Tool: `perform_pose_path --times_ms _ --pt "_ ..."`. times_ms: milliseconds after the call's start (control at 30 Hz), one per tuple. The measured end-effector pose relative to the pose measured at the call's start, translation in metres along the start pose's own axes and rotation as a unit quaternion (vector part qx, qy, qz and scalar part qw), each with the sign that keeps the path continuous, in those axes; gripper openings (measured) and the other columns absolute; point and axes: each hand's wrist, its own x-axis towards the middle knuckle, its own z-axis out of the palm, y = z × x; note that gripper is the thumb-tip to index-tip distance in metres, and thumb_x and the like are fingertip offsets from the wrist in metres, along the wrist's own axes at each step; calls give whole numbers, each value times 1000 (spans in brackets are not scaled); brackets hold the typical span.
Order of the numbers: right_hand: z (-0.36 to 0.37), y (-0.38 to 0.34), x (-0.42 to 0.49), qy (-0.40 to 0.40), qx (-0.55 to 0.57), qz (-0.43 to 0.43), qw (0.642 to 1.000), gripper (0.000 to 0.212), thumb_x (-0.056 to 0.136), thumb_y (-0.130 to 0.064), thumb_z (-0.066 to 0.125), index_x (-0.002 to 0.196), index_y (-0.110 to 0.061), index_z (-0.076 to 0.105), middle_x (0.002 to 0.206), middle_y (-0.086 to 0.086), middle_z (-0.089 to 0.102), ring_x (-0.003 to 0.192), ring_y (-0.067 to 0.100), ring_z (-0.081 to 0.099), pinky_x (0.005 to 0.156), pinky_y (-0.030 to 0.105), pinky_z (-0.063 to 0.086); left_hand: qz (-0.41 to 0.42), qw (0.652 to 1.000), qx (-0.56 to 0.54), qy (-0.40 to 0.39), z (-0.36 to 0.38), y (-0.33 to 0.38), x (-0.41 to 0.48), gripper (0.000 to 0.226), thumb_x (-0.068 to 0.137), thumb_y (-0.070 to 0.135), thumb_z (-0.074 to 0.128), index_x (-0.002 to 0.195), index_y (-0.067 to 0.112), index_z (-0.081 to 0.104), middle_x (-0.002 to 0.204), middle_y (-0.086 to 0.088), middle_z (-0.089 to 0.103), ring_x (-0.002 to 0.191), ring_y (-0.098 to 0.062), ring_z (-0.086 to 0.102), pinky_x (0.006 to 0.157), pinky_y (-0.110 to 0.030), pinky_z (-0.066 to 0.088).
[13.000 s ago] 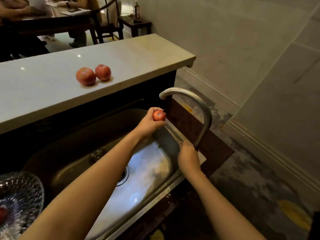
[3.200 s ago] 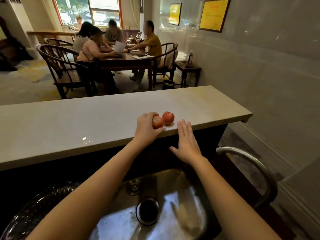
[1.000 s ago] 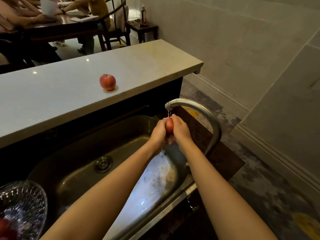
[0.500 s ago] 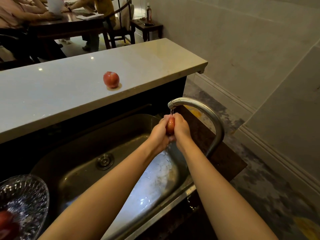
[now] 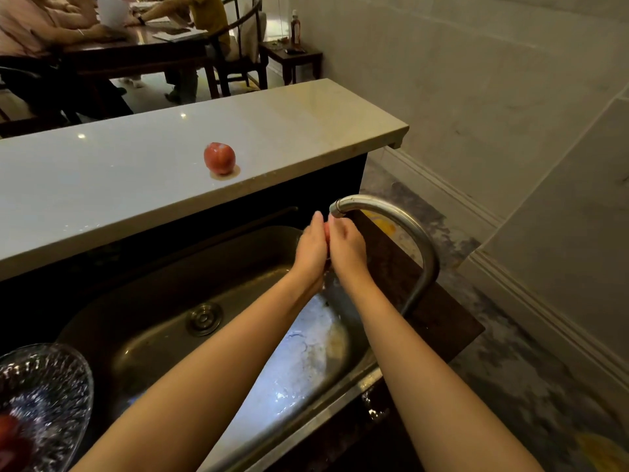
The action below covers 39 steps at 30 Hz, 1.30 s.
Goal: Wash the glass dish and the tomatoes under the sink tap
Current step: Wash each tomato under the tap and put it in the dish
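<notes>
My left hand point(image 5: 311, 248) and right hand point(image 5: 347, 248) press palm to palm around a tomato point(image 5: 327, 229) directly beneath the spout of the sink tap point(image 5: 388, 212), both hands grasping it between them so that only a sliver of red shows in the gap. Whether water is running I cannot make out, though the basin of the sink point(image 5: 163, 321) below glistens wet. Out along the raised worktop point(image 5: 102, 185) behind the sink, one more tomato point(image 5: 219, 158) sits alone on a small damp-looking patch, well apart from my hands. At the lower left edge, beside the sink, stands the glass dish point(image 5: 64, 379), beaded with droplets, with something red point(image 5: 10, 434) lying inside, likely fruit already rinsed. My reading: the dish looks washed, this tomato is mid-rinse, and the one on the worktop is, I judge, not yet washed. Beyond the worktop, people sit at a dark table point(image 5: 136, 52)
</notes>
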Motion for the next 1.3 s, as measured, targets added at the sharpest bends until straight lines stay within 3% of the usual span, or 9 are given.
perform_pose_path --times_ms 167,267,400,600,767,867,1033,1200,1300 --pt "-9 13 1 -32 -2 -13 999 36 92 -45 47 79 -12 51 80 8 59 55 4 61 53 19 49 -63 996 54 -40 -5 10 6 49 96 49 29 79 14 59 51 -3 52 33 -10 44 35 -17 33" --pt "-6 13 9 21 16 77 997 40 96 -41 35 91 -10 59 99 17 64 94 30 63 89 45 49 -34 995 67 -71 2 2 2 41 98 43 32 92 15 60 69 -3 58 58 -13 55 51 -26 44" --pt "-4 17 2 -18 64 36 997 32 99 -38 29 107 -18 53 106 4 57 106 23 56 99 47 44 59 987 140 -58 1 -1 2 36 98 38 33 112 13 54 93 -2 59 83 -12 57 70 -27 48" --pt "0 19 1 -51 52 -16 997 23 95 -34 41 79 -28 55 85 2 61 86 24 63 73 41 52 48 981 184 -32 -9 4 2 55 96 53 24 84 16 63 52 2 57 40 -4 54 38 -17 41" --pt "-1 10 12 6 158 161 974 25 89 -29 45 84 -16 66 82 5 65 81 22 62 63 31 47 58 988 123 -77 -4 -15 -3 40 96 47 34 124 20 46 105 2 59 98 -11 58 74 -25 50" --pt "-1 21 2 -73 90 58 992 37 96 -42 33 110 -18 59 98 0 63 88 15 60 67 28 49 9 999 26 -37 -3 -9 0 39 94 51 37 101 19 60 88 -3 62 78 -14 60 60 -25 46" --pt "-7 25 -1 -49 58 8 997 23 93 -31 43 86 -15 58 80 5 60 76 19 59 60 30 47 -27 991 76 -108 -10 -9 2 56 94 55 30 85 9 61 46 -1 47 34 -9 41 34 -18 31" --pt "-10 9 11 -18 132 119 984 27 88 -25 47 70 -19 65 59 -4 68 61 12 63 47 19 46 32 995 72 -69 -1 -18 -4 32 95 51 34 96 27 54 89 -6 61 79 -16 63 74 -37 55" --pt "-4 12 6 -52 95 66 992 27 94 -34 39 89 -23 63 86 -1 65 83 15 62 62 26 49 49 996 73 -11 -3 -11 2 34 96 47 31 91 28 58 85 -3 63 74 -8 64 62 -26 53"
